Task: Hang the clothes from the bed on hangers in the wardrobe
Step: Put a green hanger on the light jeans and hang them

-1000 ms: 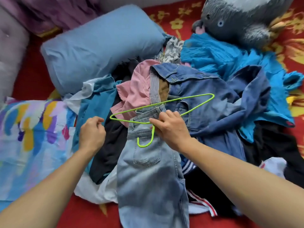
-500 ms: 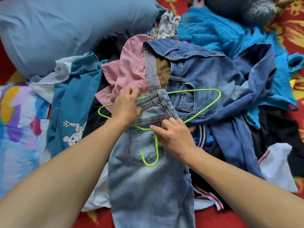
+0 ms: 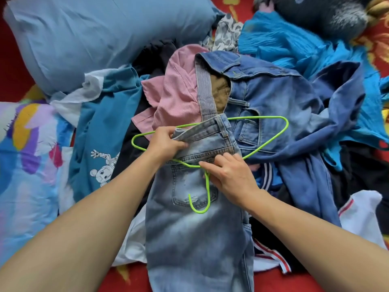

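Light-washed jeans [image 3: 195,224] lie lengthwise on a pile of clothes on the bed, waistband pointing away from me. A lime-green wire hanger [image 3: 273,135] lies across the waistband, its hook [image 3: 202,205] curling down over the back pocket. My left hand [image 3: 166,142] grips the left end of the waistband, thumb on top of the denim. My right hand [image 3: 227,175] pinches the hanger at its neck, fingers resting on the jeans.
Around the jeans lie a dark denim jacket [image 3: 273,91], a pink garment [image 3: 179,98], a teal cartoon T-shirt [image 3: 105,127] and bright blue cloth [image 3: 294,43]. A blue pillow [image 3: 94,39] sits far left, a grey plush toy [image 3: 328,15] far right, on the red bedspread [image 3: 130,279].
My left hand moved from the left side onto the jeans' waistband and gripped it. The waistband now sits further through the hanger. My right hand stayed at the hanger's neck.
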Motion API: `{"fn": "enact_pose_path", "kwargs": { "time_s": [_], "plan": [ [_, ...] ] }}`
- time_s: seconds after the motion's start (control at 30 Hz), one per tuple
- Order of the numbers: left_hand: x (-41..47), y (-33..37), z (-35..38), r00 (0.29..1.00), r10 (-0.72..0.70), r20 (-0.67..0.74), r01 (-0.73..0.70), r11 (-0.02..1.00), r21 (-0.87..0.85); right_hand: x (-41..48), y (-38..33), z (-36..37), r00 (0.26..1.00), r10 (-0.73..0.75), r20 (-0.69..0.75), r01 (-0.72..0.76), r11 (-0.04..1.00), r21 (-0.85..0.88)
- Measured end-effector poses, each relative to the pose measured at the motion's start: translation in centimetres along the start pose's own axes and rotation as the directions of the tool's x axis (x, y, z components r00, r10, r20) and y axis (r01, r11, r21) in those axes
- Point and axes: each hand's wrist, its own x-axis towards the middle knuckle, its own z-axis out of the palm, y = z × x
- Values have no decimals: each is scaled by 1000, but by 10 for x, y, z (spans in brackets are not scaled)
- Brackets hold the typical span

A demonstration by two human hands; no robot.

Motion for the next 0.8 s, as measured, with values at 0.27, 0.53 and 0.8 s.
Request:
{"fn": "enact_pose_path", "kwargs": {
  "time_s": [0.27,0.53,0.8],
  "plan": [
    [-41,53,-48,834,524,-171,-391,781,486,-34,-44,-31,996,-80,-27,82,993,88],
    [-32,125,-80,747,511,-426,-339,844,416,-131,-126,-42,990,-113,80,94,974,205],
    [-56,86,-62,943,281,-179,-206,913,351,-122,-136,-63,999,-24,26,17,972,235]
  ]
}}
